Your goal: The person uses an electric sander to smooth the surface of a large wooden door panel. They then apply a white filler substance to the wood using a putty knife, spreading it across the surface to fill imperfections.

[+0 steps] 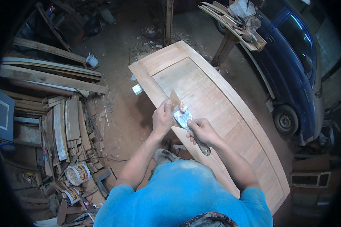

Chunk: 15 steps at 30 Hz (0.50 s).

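Observation:
My left hand point(162, 117) grips a small thin tan scraper point(174, 96), its corner pointing up. My right hand point(199, 131) is closed on a putty knife point(182, 117) with a dark handle and a wide, smeared metal blade. A lump of tan putty point(182, 108) sits at the blade's upper end, close against the scraper. Both tools are over a pale wooden panelled door point(231, 143), which lies flat in front of me.
Stacked boards point(60, 76) and offcuts line the left, with a white bucket point(91, 60) and two tubs point(77, 174) among them. A wooden post point(168, 22) stands beyond the door. A cluttered plank stand point(227, 24) and a dark blue car point(291, 64) are at the right.

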Each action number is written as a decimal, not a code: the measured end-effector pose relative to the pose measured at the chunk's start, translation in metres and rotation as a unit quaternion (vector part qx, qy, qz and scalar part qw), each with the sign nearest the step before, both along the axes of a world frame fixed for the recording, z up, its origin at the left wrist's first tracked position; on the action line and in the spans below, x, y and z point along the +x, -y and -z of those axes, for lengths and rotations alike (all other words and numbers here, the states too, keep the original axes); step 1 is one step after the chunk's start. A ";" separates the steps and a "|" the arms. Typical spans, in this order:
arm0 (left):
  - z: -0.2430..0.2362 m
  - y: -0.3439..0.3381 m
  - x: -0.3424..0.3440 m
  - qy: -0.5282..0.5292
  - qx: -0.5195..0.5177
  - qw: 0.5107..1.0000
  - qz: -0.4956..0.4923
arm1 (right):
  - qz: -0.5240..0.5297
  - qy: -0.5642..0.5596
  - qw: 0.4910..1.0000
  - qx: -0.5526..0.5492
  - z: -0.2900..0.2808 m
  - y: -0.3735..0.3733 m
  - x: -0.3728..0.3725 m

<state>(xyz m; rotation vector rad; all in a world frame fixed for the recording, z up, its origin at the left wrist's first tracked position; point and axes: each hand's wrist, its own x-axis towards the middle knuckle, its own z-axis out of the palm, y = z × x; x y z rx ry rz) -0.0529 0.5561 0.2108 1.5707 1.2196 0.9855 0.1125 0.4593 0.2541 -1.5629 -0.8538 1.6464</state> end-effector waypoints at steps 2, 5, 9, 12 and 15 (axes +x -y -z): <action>-0.001 0.012 0.004 -0.024 -0.032 0.999 0.018 | -0.006 0.002 1.000 -0.007 0.000 -0.009 0.000; 0.029 0.014 0.004 0.064 -0.021 0.997 -0.036 | -0.034 0.005 0.999 -0.010 -0.002 -0.019 -0.001; 0.054 0.005 -0.001 0.103 -0.106 0.989 -0.022 | -0.021 0.049 0.998 0.023 0.013 -0.014 0.007; 0.100 -0.001 0.003 0.116 -0.190 0.974 -0.039 | -0.057 0.184 0.980 0.058 0.028 -0.006 0.015; 0.126 0.002 0.015 0.146 -0.239 0.960 -0.024 | -0.128 0.350 0.917 0.141 0.067 0.000 0.026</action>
